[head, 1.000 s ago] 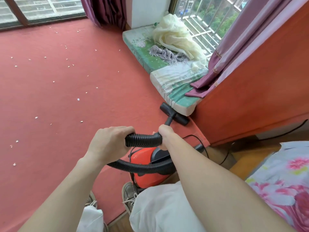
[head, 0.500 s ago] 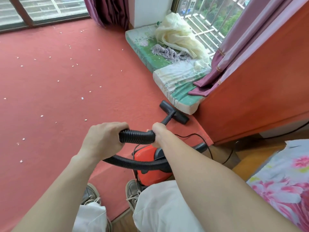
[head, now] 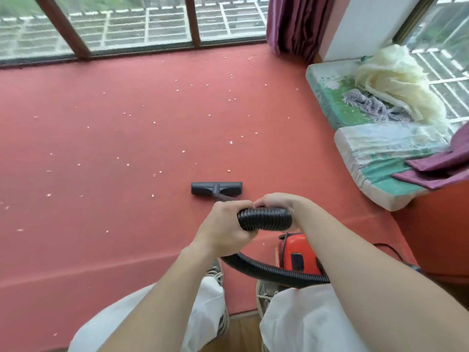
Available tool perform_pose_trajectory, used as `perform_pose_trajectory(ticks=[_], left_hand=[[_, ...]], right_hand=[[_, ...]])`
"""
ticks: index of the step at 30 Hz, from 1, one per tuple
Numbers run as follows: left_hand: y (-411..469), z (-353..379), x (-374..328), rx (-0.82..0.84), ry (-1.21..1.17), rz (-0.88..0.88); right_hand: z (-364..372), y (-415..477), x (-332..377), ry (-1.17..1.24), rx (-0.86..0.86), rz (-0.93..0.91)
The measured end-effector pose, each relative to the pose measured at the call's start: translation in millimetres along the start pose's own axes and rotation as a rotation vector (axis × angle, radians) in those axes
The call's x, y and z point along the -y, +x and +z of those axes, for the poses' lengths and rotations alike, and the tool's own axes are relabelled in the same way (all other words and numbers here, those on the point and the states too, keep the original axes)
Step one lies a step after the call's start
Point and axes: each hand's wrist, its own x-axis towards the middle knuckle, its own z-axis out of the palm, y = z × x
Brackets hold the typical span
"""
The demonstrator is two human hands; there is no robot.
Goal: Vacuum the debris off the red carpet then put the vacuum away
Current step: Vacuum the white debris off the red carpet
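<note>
the vacuum's black floor nozzle (head: pixel 217 188) lies flat on the red carpet (head: pixel 114 237), just ahead of the hands, its wide edge towards the window (head: pixel 127 24). its ribbed black hose (head: pixel 265 219) arches up between the hands, then loops down and right to the orange vacuum body (head: pixel 298 257), which sits on the carpet's near edge beside the person's right shoe (head: pixel 264 293). small pale debris (head: pixel 231 142) is scattered over the carpet ahead and to the left of the nozzle, with a few bits close to it.

on the right, 2 cushions (head: pixel 375 148) lie end to end along the carpet's side. a cream cloth (head: pixel 390 82) and a grey fringed cloth (head: pixel 365 102) are heaped on the far one; a purple fabric (head: pixel 436 168) drapes over the near one. a purple curtain (head: pixel 291 24) hangs in the far corner. an orange panel (head: pixel 436 237) stands at the right, a black cord (head: pixel 388 247) running along its foot.

the left hand (head: pixel 223 229) is curled round the hose at the left of the arch, knuckles up. the right hand (head: pixel 276 203) grips the top right of the arch, fingers wrapped over it. both forearms reach forward over white trousers (head: pixel 208 313).
</note>
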Motion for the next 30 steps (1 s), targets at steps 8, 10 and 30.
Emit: perform_pose_trajectory(ticks=[8,10,30], left_hand=[[-8.1,-7.1,41.0,-0.071,0.017,-0.225],[7.5,-7.7,43.9,-0.078,0.023,-0.259],[72.3,-12.4,40.5,0.089,0.198,-0.227]], right_hand=[[33.8,59.7,45.9,0.128,-0.190,0.013],[25.1,71.2,61.8,0.136,-0.214,0.010],[-15.1,92.1,87.3,-0.679,-0.474,-0.109]])
